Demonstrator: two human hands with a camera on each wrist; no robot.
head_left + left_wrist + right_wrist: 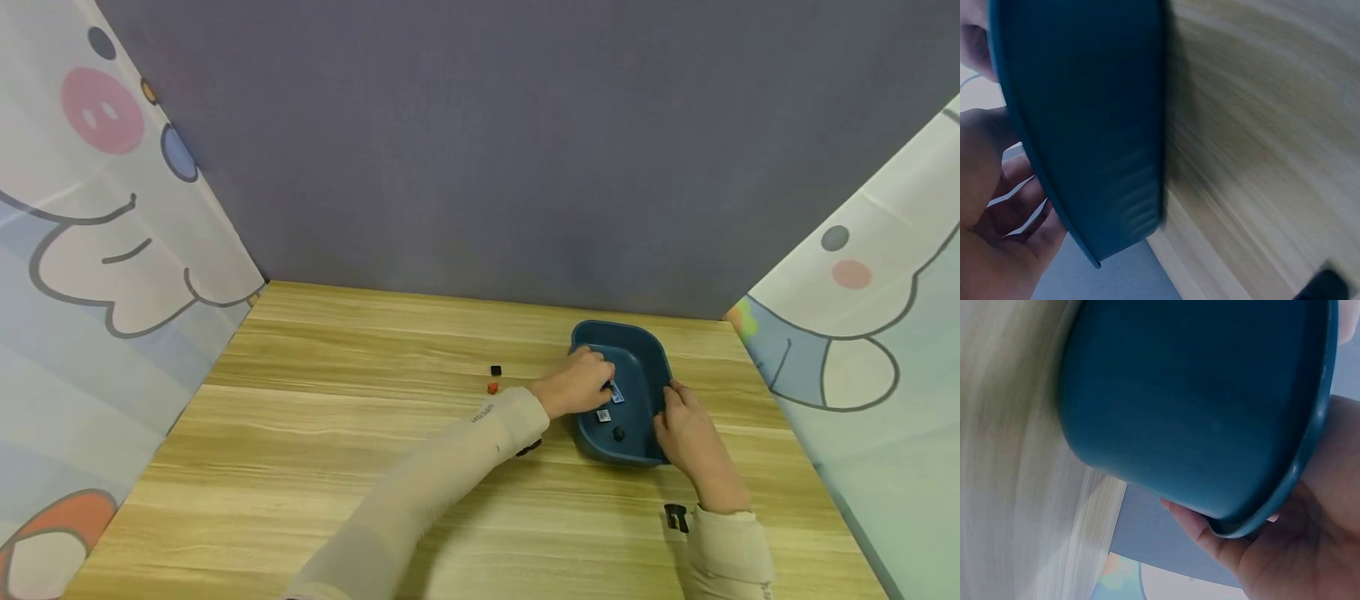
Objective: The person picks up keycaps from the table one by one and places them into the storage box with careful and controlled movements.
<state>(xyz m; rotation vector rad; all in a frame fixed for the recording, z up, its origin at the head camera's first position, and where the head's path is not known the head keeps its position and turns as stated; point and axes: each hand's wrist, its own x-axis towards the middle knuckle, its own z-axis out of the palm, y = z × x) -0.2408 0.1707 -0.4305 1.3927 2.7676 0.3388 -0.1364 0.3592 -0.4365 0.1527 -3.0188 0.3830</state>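
Note:
A dark teal plastic basin stands on the table toward the right. My right hand grips its right rim, and in the right wrist view fingers curl under the lip from outside. My left hand reaches over the left rim with bent fingers pointing down inside. A small dark bit shows at its fingertips; I cannot tell whether it is held. Near those fingers in the basin lie a blue-and-white tile, a white square tile with a dark mark and a small dark green piece.
Left of the basin, a small black square and a small orange-red piece lie on the wood-grain table. A grey panel rises behind the table. Cartoon-print sheets hang at both sides.

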